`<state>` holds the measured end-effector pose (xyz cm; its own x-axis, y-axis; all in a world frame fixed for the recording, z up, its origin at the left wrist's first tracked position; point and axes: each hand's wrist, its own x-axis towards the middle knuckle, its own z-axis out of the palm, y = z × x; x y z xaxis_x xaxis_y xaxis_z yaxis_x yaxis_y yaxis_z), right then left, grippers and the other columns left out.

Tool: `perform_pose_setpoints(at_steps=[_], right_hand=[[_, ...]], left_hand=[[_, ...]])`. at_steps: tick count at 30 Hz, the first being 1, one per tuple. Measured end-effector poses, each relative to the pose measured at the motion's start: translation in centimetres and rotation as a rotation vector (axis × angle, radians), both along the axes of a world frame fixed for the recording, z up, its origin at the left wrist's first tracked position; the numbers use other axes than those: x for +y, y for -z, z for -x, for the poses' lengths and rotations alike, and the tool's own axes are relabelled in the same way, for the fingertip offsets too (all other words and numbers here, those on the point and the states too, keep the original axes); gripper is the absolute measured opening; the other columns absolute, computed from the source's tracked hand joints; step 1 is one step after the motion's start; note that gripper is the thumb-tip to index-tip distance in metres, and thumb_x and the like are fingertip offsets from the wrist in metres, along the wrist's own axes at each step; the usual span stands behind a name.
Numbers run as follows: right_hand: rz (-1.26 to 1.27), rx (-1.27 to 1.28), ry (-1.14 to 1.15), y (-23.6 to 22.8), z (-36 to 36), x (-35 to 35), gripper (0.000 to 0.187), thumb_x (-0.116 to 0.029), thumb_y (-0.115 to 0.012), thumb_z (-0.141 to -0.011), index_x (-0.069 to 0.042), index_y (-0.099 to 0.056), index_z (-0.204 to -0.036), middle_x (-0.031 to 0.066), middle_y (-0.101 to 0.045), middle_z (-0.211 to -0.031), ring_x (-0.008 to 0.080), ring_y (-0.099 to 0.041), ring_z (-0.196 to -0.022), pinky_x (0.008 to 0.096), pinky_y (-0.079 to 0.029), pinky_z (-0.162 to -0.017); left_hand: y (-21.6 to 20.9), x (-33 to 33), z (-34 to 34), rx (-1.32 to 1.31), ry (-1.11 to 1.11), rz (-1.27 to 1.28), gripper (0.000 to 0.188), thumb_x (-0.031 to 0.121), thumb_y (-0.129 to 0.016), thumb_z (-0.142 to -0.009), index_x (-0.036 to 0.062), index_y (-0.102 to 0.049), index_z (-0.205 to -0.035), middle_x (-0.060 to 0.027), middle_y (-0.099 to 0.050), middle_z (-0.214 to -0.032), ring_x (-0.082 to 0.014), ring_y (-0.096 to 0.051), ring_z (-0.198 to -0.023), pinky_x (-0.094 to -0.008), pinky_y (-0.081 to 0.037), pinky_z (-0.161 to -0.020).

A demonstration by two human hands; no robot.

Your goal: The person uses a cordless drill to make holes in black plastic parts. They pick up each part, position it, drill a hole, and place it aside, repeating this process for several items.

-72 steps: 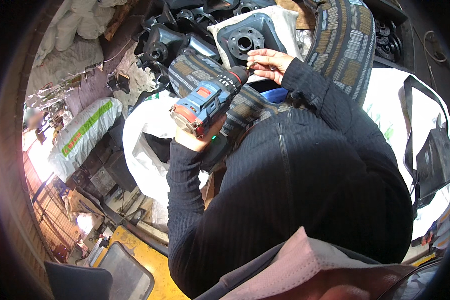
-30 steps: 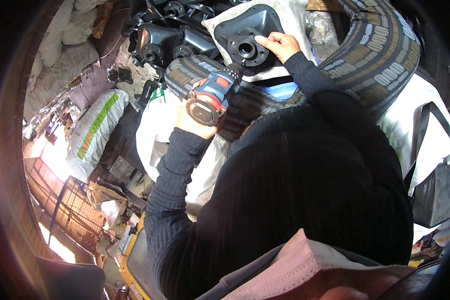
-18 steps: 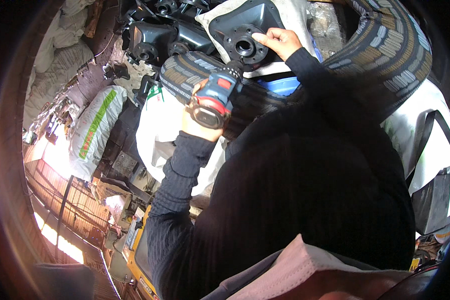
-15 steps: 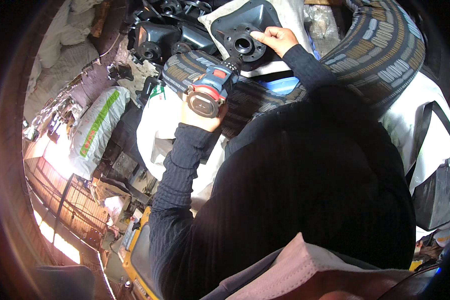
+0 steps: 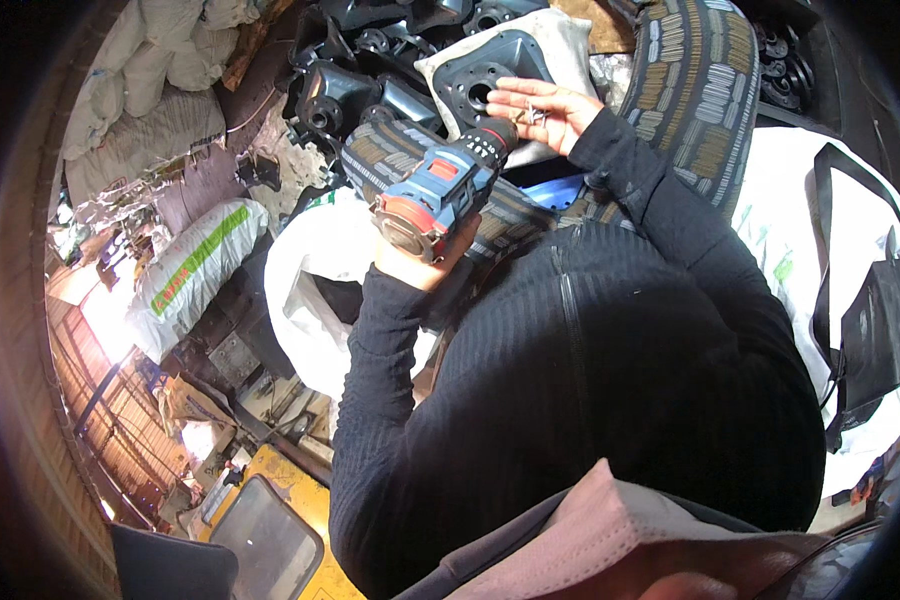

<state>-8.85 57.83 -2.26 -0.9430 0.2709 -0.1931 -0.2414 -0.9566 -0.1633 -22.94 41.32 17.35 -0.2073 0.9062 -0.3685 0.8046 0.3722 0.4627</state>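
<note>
White markings, some of them numerals, ring the black collar (image 5: 482, 150) of the blue-and-red cordless drill (image 5: 435, 195). On the long white sack (image 5: 225, 258) at left, reddish lettering runs along a bright green band (image 5: 202, 255). A small green print shows on the white bag (image 5: 782, 215) at right, too faint to make out. The brown cardboard (image 5: 195, 402) at lower left bears dark print, too small to read.

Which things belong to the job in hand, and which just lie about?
In use, apparently: blue-and-red cordless drill in left hand; small metal pieces on right hand; dark square-flanged part.
Lying about: white green-striped sack; white black-strapped bag.
</note>
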Motion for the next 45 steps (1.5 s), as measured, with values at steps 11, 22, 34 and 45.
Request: perform_pose_setpoints(at_steps=[11,22,34,45], right_hand=[[-0.212,-0.063,-0.187,-2.7,-0.1,0.0,0.065,0.0,-0.052,-0.079,-0.004,-0.029,-0.14,0.0184,-0.049,-0.129,0.0263,-0.052,-0.115,0.0374,-0.045,-0.096],[-0.296,-0.021,-0.283,-1.7,0.2,-0.1,0.063,-0.008,-0.054,-0.084,-0.006,-0.028,-0.14,0.0188,-0.052,-0.126,0.024,-0.056,-0.108,0.0327,-0.049,-0.089],[-0.156,-0.173,-0.185,-1.8,0.0,-0.1,0.053,-0.004,-0.061,-0.083,-0.008,-0.042,-0.132,0.0155,-0.055,-0.122,0.0213,-0.058,-0.107,0.0281,-0.051,-0.089],[0.164,-0.211,-0.164,-0.9,0.2,-1.5,0.031,-0.019,-0.063,-0.086,0.0,-0.058,-0.11,0.0106,-0.064,-0.098,0.015,-0.065,-0.084,0.0267,-0.057,-0.07]], left_hand=[[-0.7,-0.7,1.3,-0.137,-0.16,0.162,0.048,0.025,-0.073,-0.075,0.0048,-0.055,-0.114,-0.011,-0.061,-0.108,-0.0268,-0.059,-0.099,-0.0382,-0.044,-0.09],[-1.0,-2.0,2.1,-0.182,-0.141,0.138,0.045,0.023,-0.074,-0.074,0.0064,-0.058,-0.113,-0.0102,-0.062,-0.11,-0.0248,-0.059,-0.102,-0.037,-0.043,-0.092],[-1.3,-2.2,2.9,-0.159,-0.095,-0.012,0.032,0.013,-0.074,-0.072,0.0046,-0.061,-0.101,-0.0066,-0.064,-0.087,-0.017,-0.061,-0.073,-0.0308,-0.048,-0.064],[-0.7,-2.7,2.9,-0.297,-0.218,0.046,0.025,0.007,-0.067,-0.077,0.0025,-0.06,-0.101,-0.007,-0.065,-0.085,-0.0166,-0.061,-0.066,-0.0292,-0.048,-0.058]])
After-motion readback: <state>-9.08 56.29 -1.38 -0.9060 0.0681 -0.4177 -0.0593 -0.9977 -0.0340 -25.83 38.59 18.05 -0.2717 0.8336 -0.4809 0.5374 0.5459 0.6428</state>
